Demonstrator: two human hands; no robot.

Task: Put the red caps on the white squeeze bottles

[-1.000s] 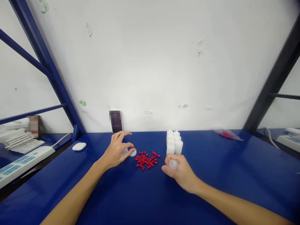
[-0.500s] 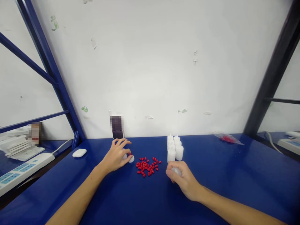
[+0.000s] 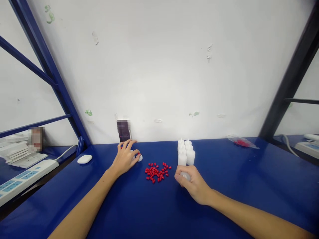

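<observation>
— Starting at the far left, what lies there?

— A white power strip [image 3: 23, 174] and a white oval case [image 3: 84, 159] sit near the blue frame, well apart from the work. A phone [image 3: 124, 131] leans on the wall at the far edge of the blue table [image 3: 249, 186].

— And the left hand [image 3: 124, 158]?

— It rests curled over a small white bottle with a red cap [image 3: 139, 157], fingertips touching it; I cannot tell whether it truly grips or only steadies it, since the fingers hide most of it.

— Moving right?

— A loose pile of red caps [image 3: 157, 171] lies between the hands. Just beyond, a tight cluster of upright white bottles [image 3: 185, 153] stands. The right hand [image 3: 193, 184] is closed around one uncapped white bottle [image 3: 184, 176], near the cluster.

— How would these handle?

— I judge the bottles light, thin-walled and a bit squeezable, best held round the body. The caps look tiny, hard and apt to roll or scatter; pinch them singly.

— Room to move?

— Open tabletop lies near and to the right, up to a clear bag of red pieces [image 3: 241, 142]. The standing cluster would tip at a nudge.
</observation>
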